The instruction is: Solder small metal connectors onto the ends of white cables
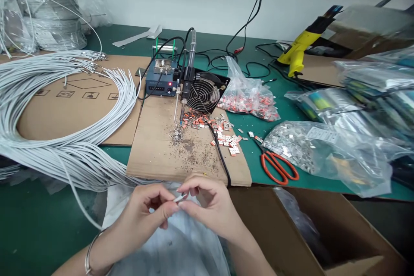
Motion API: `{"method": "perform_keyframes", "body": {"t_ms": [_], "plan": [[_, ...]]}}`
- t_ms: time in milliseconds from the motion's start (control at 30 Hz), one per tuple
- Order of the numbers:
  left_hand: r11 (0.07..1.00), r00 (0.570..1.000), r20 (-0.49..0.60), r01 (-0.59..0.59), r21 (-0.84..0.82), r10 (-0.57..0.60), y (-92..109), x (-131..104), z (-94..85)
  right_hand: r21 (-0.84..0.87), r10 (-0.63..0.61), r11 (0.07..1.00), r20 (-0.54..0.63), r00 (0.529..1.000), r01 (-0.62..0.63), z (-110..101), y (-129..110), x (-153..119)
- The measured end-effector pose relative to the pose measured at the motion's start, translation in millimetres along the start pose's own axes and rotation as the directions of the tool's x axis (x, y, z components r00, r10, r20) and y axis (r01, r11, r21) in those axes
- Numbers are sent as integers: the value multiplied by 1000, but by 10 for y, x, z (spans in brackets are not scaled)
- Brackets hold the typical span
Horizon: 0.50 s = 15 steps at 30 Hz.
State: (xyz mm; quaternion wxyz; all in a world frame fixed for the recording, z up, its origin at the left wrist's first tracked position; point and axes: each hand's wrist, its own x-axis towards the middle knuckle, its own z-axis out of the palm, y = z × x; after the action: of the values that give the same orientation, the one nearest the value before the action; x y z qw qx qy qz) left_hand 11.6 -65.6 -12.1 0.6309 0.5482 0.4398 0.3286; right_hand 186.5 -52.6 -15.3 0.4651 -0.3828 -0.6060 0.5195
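My left hand is closed, thumb against fingers, on the end of a thin white cable. The short tip juts out to the right, with a dark bit at its end. Facing it, my right hand pinches at that tip; the fingers partly hide what they grip. Both hands are above my lap, just in front of the cardboard sheet. Past the sheet's middle a soldering iron stands tip down in a holder, over scattered solder bits and small orange-and-white connector pieces.
Coiled white cables fill the left side. A blue soldering station and a fan stand behind. Right of the sheet lie orange-handled scissors, a bag of metal parts and a yellow heat gun. An open carton is below.
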Motion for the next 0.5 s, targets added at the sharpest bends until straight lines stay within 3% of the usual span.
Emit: {"method": "perform_keyframes", "body": {"t_ms": [100,200,333,500], "plan": [[973,998,14,-62,220,60,-11,-2,-5,-100,9,995,22,1000,-7,4,-90,5],[940,995,29,-98,326,93,-17,1,-10,-158,75,985,33,997,-69,-11,-140,7],[951,997,8,-81,297,83,-28,4,6,-71,109,991,-42,993,-112,0,-101,-17],[994,999,-31,-29,101,32,-44,7,72,91,53,995,-188,981,-37,142,-10,-19]]}}
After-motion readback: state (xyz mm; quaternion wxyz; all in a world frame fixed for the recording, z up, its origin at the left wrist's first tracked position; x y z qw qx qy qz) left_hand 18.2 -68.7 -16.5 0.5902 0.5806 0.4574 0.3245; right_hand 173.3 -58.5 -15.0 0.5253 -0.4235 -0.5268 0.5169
